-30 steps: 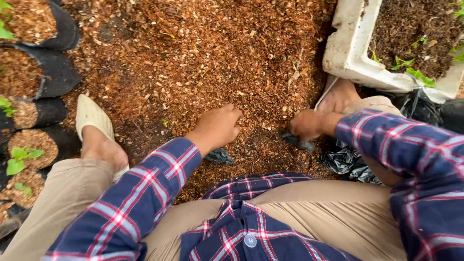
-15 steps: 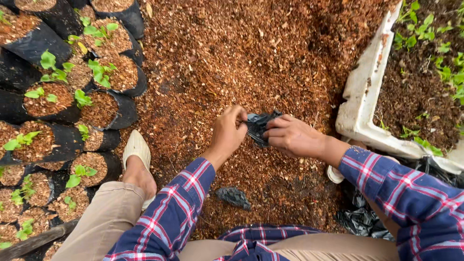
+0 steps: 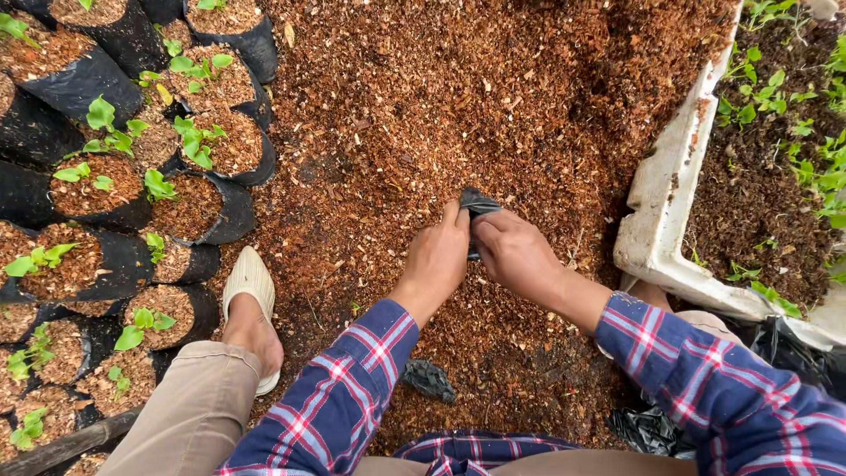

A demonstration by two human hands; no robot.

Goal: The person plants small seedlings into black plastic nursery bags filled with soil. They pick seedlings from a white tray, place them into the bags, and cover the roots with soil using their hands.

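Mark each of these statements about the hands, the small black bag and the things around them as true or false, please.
1. Both hands, left hand and right hand, hold one small black bag. True.
2. The white tray lies on the person's left. False: it is on the right.
3. The potted seedlings stand in black bags. True.
4. The ground is bare concrete. False: brown wood chips cover it.
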